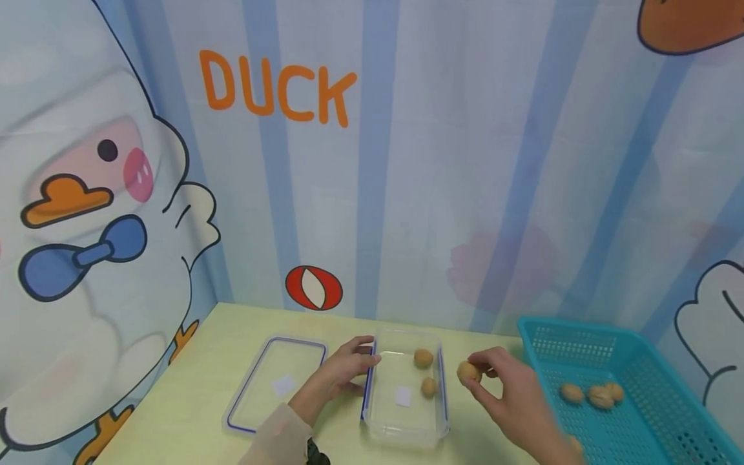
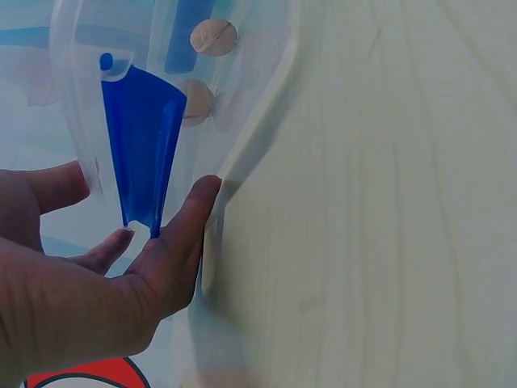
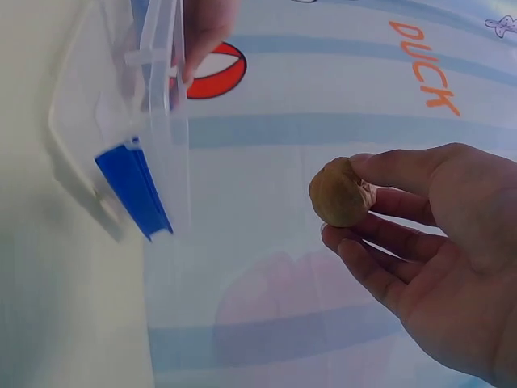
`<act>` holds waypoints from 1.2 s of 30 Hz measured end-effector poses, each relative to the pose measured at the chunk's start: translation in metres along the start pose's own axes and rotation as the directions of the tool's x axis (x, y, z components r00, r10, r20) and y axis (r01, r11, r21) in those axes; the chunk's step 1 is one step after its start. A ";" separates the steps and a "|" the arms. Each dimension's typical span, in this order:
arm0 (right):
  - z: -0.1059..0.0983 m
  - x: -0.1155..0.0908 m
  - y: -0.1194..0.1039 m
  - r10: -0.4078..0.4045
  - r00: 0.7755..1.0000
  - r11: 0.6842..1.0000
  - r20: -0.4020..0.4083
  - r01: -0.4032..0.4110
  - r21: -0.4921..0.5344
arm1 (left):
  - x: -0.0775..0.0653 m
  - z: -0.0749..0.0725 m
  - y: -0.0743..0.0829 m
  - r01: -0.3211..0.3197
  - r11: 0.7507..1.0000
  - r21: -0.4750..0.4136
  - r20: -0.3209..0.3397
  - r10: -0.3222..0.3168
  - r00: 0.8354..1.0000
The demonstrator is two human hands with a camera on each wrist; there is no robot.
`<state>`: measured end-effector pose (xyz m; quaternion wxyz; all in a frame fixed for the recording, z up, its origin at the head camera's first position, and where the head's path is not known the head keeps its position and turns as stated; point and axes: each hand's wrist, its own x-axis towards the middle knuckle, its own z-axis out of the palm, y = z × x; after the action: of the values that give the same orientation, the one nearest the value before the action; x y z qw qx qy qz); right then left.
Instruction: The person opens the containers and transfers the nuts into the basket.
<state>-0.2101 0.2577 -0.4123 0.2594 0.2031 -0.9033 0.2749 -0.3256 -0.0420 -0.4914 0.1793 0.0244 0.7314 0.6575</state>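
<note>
Pinched between the thumb and fingers of my right hand [image 1: 511, 394] is a walnut [image 1: 468, 372], held in the air just right of the clear plastic box [image 1: 401, 429]. The right wrist view shows that walnut [image 3: 339, 194] at the fingertips. My left hand [image 1: 349, 368] grips the box's left wall, its thumb over the rim. Two walnuts, one farther back [image 1: 423, 358] and one nearer [image 1: 429, 387], lie inside along the right side, with a white paper square [image 1: 403, 396] to their left. In the left wrist view a blue side latch [image 2: 141, 145] hangs by the left fingers.
A clear lid with a blue seal [image 1: 261, 381] lies on the pale table left of the box. To the right stands a turquoise basket [image 1: 645, 381] holding several walnuts [image 1: 600, 397]. A printed curtain [image 1: 442, 161] rises behind the table.
</note>
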 end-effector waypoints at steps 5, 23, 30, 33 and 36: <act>-0.027 -0.007 0.007 0.082 0.997 0.993 0.013 -0.080 -0.084 | 0.002 0.000 -0.001 -0.002 1.000 0.003 0.002 0.002 1.000; -0.080 -0.039 0.076 0.420 0.897 0.901 0.136 -0.394 -0.184 | 0.006 0.000 -0.006 0.007 1.000 -0.012 0.002 -0.007 1.000; -0.077 -0.037 0.100 0.524 0.813 0.850 0.253 -0.480 -0.218 | 0.003 -0.002 -0.003 0.007 1.000 0.005 0.016 -0.007 1.000; -0.074 -0.038 0.107 0.532 0.793 0.846 0.296 -0.486 -0.218 | 0.002 -0.002 -0.004 0.008 1.000 0.016 0.015 -0.009 1.000; -0.071 -0.039 0.112 0.521 0.791 0.853 0.320 -0.472 -0.224 | 0.003 -0.003 -0.005 0.003 1.000 0.026 0.013 -0.004 1.000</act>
<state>-0.2112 0.3956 -0.4278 0.0163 -0.0112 -0.9730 0.2299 -0.3279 -0.0444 -0.4962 0.1850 0.0298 0.7387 0.6474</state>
